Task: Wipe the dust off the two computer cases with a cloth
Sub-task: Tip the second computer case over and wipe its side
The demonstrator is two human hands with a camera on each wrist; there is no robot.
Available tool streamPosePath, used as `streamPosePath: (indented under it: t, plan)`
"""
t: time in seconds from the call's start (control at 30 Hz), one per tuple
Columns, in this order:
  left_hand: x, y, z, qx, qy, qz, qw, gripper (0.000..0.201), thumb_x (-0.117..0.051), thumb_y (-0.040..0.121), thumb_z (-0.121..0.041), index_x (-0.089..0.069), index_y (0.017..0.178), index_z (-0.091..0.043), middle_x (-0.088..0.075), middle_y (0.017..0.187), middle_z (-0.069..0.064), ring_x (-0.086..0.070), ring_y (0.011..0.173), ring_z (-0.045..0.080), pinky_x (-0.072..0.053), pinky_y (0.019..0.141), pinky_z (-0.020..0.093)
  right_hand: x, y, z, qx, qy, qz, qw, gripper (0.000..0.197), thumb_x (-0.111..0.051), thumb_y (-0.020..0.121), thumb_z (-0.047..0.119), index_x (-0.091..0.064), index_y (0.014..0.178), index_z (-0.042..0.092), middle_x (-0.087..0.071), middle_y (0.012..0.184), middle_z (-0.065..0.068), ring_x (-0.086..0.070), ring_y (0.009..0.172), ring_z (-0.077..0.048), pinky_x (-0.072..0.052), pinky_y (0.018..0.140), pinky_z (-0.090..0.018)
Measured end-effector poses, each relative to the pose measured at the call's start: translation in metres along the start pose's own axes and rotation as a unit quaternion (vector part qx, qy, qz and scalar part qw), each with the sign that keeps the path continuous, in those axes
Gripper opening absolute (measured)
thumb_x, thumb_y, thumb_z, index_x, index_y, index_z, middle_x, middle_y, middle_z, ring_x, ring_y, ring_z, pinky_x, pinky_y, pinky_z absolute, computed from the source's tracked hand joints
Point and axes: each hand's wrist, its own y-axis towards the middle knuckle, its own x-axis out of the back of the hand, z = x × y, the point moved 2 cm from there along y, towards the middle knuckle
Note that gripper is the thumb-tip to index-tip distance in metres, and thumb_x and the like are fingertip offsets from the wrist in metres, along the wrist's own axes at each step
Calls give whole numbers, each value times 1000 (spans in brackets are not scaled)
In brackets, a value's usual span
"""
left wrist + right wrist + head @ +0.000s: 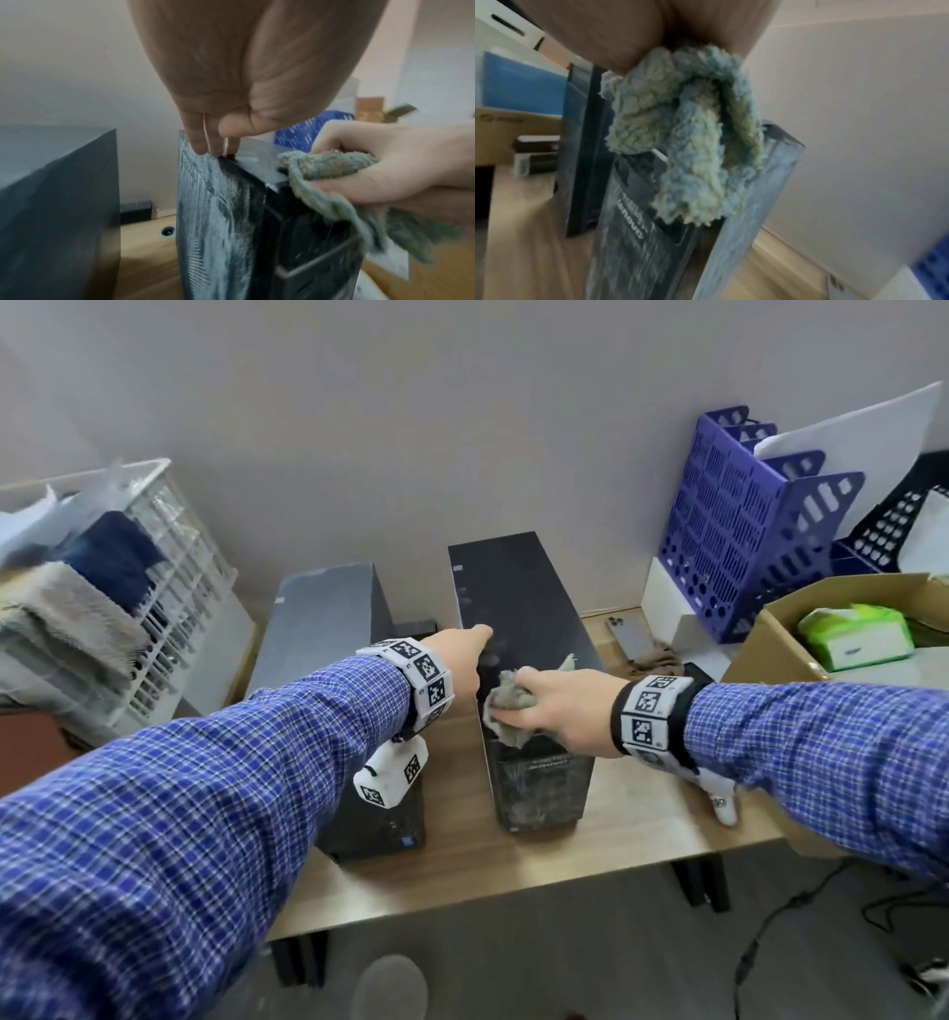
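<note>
Two black computer cases stand upright on a wooden table (452,865). The left case (318,618) (51,192) has a grey dusty top. The right case (518,593) (223,213) (639,233) has streaked dust on its front and side. My right hand (544,706) (385,168) grips a bunched grey-green cloth (506,706) (329,164) (690,132) on the near end of the right case's top, part of it hanging over the front. My left hand (464,654) (213,142) rests with straight fingers on the top left edge of the right case.
A white wire basket (169,588) with folded cloths sits at the left. Purple file holders (744,531), a phone (629,634), a brown rag (657,660) and an open cardboard box (821,629) crowd the right side. A cable (770,942) lies on the floor.
</note>
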Motion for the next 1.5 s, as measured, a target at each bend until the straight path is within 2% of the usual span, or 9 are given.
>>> streamPosePath:
  t: [0.13, 0.33, 0.53, 0.73, 0.9, 1.07, 1.17, 1.33, 1.5]
  plan:
    - [6, 3, 7, 36, -31, -26, 999, 59, -53, 92, -12, -33, 147, -11, -58, 129, 10, -60, 111, 29, -51, 97, 46, 1, 12, -30, -85, 42, 23, 995, 71, -54, 89, 24, -15, 139, 54, -24, 107, 2, -50, 65, -16, -48, 61, -29]
    - [3, -3, 11, 59, -1, -12, 998, 45, -58, 87, -24, -46, 126, -7, -53, 126, 10, -60, 104, 31, -53, 90, 46, 24, 76, -35, -66, 26, 81, 994, 73, -53, 91, 25, -12, 143, 55, -27, 111, -2, -54, 73, -23, -53, 68, -37]
    - [-5, -6, 10, 55, -10, -16, 998, 64, -70, 74, -36, -43, 126, -12, -45, 115, 5, -58, 101, 27, -56, 86, 44, 41, 103, -47, -107, 42, 114, 987, 78, -62, 83, 18, -22, 145, 43, -27, 123, -6, -55, 80, -28, -49, 73, -36]
    - [-6, -6, 4, 47, 1, -35, 998, 38, -52, 91, -23, -48, 127, -11, -44, 123, 11, -57, 106, 33, -48, 89, 42, 21, 63, -28, -60, 65, 30, 996, 58, -49, 94, 23, -29, 144, 43, -32, 112, -3, -43, 64, -19, -40, 62, -34]
    - [-13, 5, -15, -3, 27, -49, 998, 42, -51, 90, -14, -51, 132, -14, -46, 130, 10, -49, 119, 33, -44, 100, 45, 8, 15, -12, -63, 135, -73, 986, 47, -48, 94, 21, -42, 138, 36, -32, 106, 0, -41, 68, -19, -49, 68, -37]
    - [-26, 20, -21, -58, 15, -80, 995, 47, -43, 96, -13, -47, 143, -14, -42, 146, 6, -39, 134, 28, -35, 111, 39, -29, 0, 22, -32, 77, -188, 979, 65, -55, 77, 7, -48, 138, 27, -46, 114, -9, -50, 85, -25, -51, 68, -36]
    - [-27, 26, -18, -88, 22, -78, 993, 47, -44, 97, -18, -48, 144, -15, -42, 148, 4, -42, 133, 27, -35, 111, 39, -38, 4, 36, 11, 1, -252, 968, 54, -53, 71, 9, -61, 123, 20, -55, 104, -11, -53, 83, -26, -51, 69, -37]
    - [-21, 33, -24, -96, 102, -101, 985, 40, -44, 98, -33, -55, 132, -14, -48, 133, 9, -46, 121, 32, -43, 101, 45, -58, 8, 57, 35, -38, -237, 970, 54, -17, 93, 9, -65, 116, 18, -58, 106, -4, -51, 83, -23, -40, 76, -36]
    - [-33, 32, -22, -94, 89, -124, 984, 40, -41, 99, -31, -53, 129, -9, -48, 128, 11, -45, 116, 32, -42, 101, 46, -67, -26, 23, 70, -69, -221, 970, 39, -54, 75, 7, -69, 110, 17, -59, 111, -8, -55, 85, -25, -49, 71, -36]
